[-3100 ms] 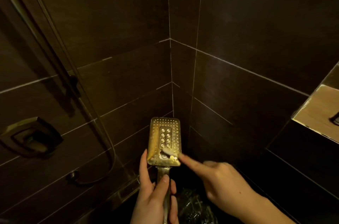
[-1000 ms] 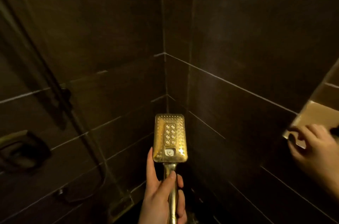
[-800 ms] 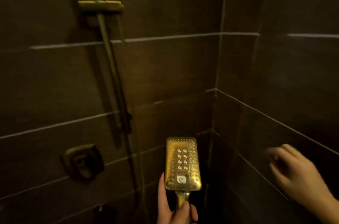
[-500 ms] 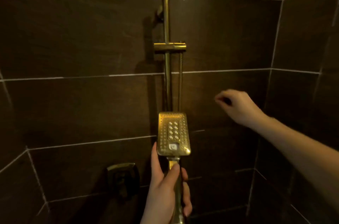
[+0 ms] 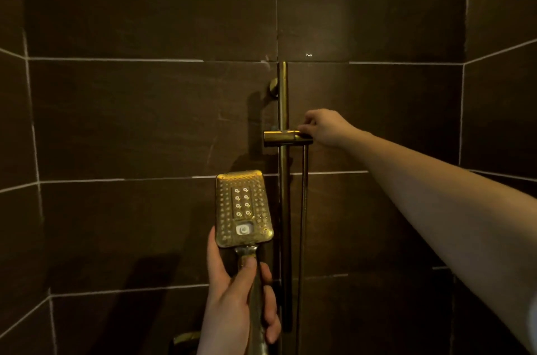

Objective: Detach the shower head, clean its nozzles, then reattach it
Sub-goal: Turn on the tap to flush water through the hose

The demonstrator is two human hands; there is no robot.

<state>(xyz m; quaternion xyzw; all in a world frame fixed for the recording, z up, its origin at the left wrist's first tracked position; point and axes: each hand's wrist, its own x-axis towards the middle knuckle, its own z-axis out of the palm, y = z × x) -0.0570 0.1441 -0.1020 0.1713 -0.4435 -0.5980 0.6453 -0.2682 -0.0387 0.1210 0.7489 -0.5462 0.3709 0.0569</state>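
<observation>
My left hand [image 5: 235, 293] wrapped round the handle of the shower head [image 5: 244, 209], nozzle face toward me, held below the holder at about 7 o'clock from it.
My right hand [image 5: 322, 128] reaches to the holder [image 5: 286, 138] on the slide rail [image 5: 282, 99], fingers curled at its 3 o'clock end, whether pinching it I cannot tell; the head looks rigid, metallic and probably slick, with a hose [image 5: 303, 209] likely to drag; I judge the handle the safest grip, not the nozzle plate.

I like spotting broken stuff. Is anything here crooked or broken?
Nothing looks broken. The shower head is just off its holder, held upright in the left hand, while the right hand touches the holder on the rail.
</observation>
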